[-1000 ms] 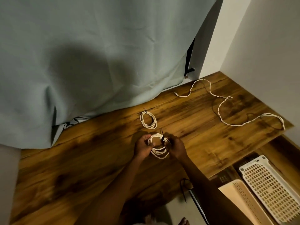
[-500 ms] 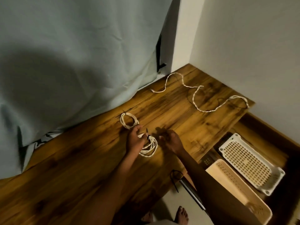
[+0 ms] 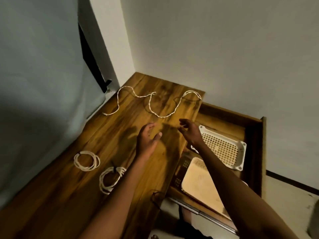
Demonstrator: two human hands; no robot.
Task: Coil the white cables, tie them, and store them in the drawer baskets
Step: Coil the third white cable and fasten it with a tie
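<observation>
I see my left hand (image 3: pixel 148 140) and right hand (image 3: pixel 189 131) both empty and relaxed above the desk (image 3: pixel 120 135), short of the loose cable (image 3: pixel 151 104), two tied coils (image 3: pixel 86 160) behind them.

Grey-green curtain (image 3: pixel 43 83) hangs down the left side, touching the wooden desk (image 3: pixel 120 128) — plain white wall (image 3: pixel 215 49) behind, bare foot (image 3: pixel 154 236) down below.
</observation>
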